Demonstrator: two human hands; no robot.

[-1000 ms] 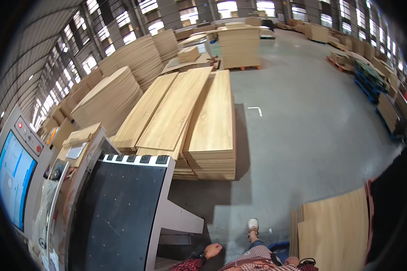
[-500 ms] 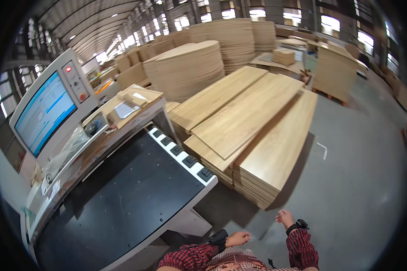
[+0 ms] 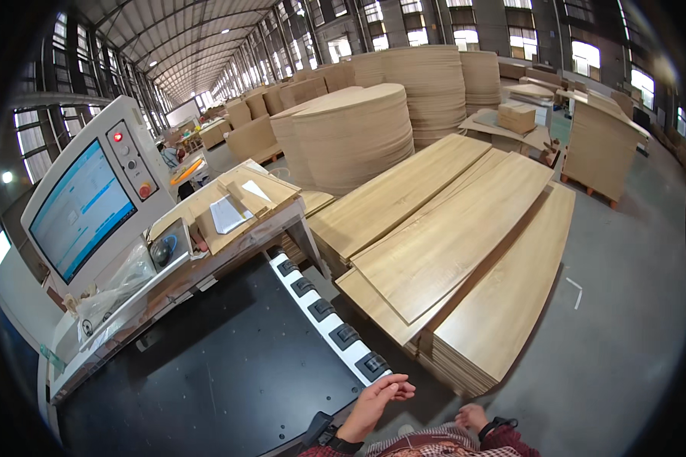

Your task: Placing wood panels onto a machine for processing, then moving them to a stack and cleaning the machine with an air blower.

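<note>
My left hand (image 3: 379,397) is beside the near right corner of the black-topped machine table (image 3: 236,365), close to the last black roller (image 3: 372,366) on its white edge. Its fingers are loosely stretched and it holds nothing; whether it touches the edge I cannot tell. Lower right, in front of my body, my right hand (image 3: 471,418) is loosely curled with nothing visible in it. Ahead of both hands lie stacks of long wood-grain boards (image 3: 503,305). One loose board (image 3: 450,244) rests askew on top, bridging neighbouring stacks.
A control screen (image 3: 82,209) with a red button stands at the left. Behind the table, a wooden shelf (image 3: 270,209) carries papers and a mouse. Tall stacks of rounded panels (image 3: 358,137) rise further back. Grey floor (image 3: 610,320) runs along the right.
My view has shifted, so the table and boards sit lower in it. My left hand has risen toward the table's roller edge; my right hand has dropped lower, nearer my body.
</note>
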